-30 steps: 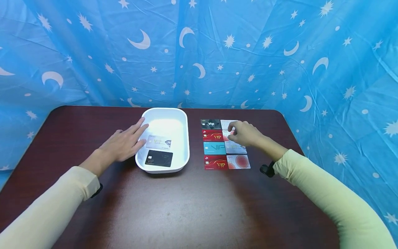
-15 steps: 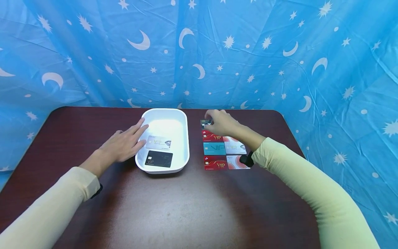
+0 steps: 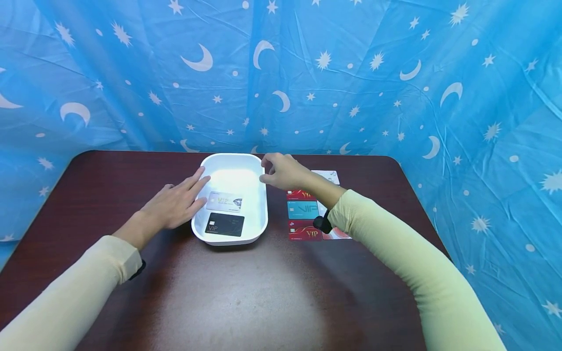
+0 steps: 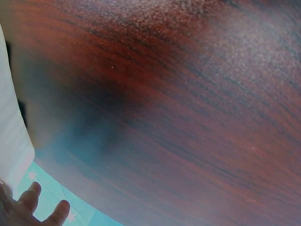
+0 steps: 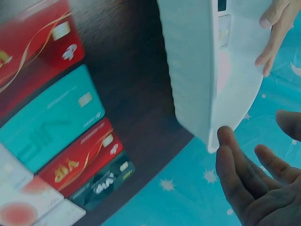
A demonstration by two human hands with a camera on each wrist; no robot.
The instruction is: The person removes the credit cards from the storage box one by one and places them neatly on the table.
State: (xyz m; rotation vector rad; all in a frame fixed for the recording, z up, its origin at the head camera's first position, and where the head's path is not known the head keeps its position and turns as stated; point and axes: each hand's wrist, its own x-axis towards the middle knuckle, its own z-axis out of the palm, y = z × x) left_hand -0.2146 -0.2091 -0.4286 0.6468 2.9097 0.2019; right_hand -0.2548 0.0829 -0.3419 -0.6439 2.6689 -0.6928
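A white plastic tub [image 3: 230,241] stands left of centre, with a pale VIP card [image 3: 225,201] and a black VIP card [image 3: 225,224] lying inside. My left hand [image 3: 175,200] rests on its left rim, fingers spread. By the tub's upper right rim is my right hand [image 3: 285,173]; the right wrist view shows its thumb and fingers bent but apart, holding nothing. Rows of cards lie flat on the table below the right forearm, among them a teal card [image 3: 303,209], a red card [image 3: 306,231] and a dark Vip card [image 5: 103,183], which the hand hides in the head view.
The dark wooden table [image 3: 210,302] has its far edge just behind the tub. Beyond hangs a blue curtain [image 3: 298,73] with moons and stars. A white-and-red card [image 5: 23,207] and other pale cards lie beside the coloured ones.
My right hand has swept left from above the right column of cards, past the dark Vip card, to the tub's right rim. The left hand and tub have stayed put.
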